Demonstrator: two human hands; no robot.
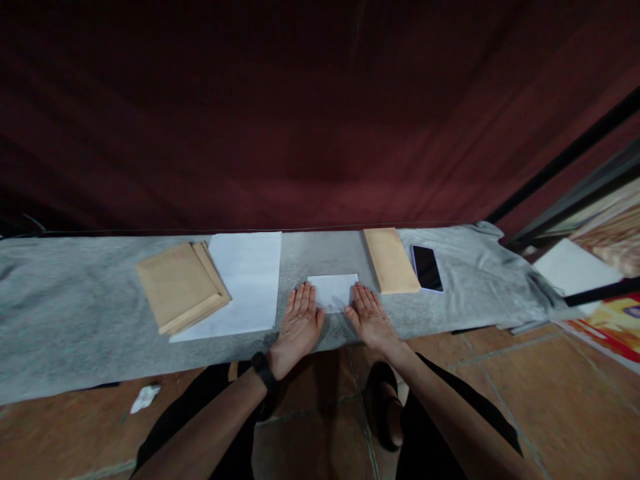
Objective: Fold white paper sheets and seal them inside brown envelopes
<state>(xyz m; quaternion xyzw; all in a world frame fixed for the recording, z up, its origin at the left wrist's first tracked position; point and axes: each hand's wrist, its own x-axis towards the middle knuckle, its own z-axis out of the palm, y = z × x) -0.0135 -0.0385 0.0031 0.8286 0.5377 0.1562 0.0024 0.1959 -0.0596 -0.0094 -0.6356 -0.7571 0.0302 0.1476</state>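
Observation:
A small white folded sheet of paper [334, 293] lies flat in front of me on the grey cloth. My left hand [301, 317] rests flat on its left end, fingers stretched out and pointing away from me. On the right end lies my right hand [369, 315], also flat with its fingers extended. Nothing is gripped in either hand. To the left, larger white sheets [250, 280] lie partly under several brown envelopes [177, 283]. A stack of brown envelopes [391, 260] sits just beyond my right hand.
A grey cloth [75, 307] covers the long, narrow surface. Right of the envelope stack lies a phone [427, 269]. A dark red curtain [320, 133] hangs behind. Crumpled white paper [145, 398] is on the tiled floor [310, 440]. Dark bars [575, 150] stand at the right.

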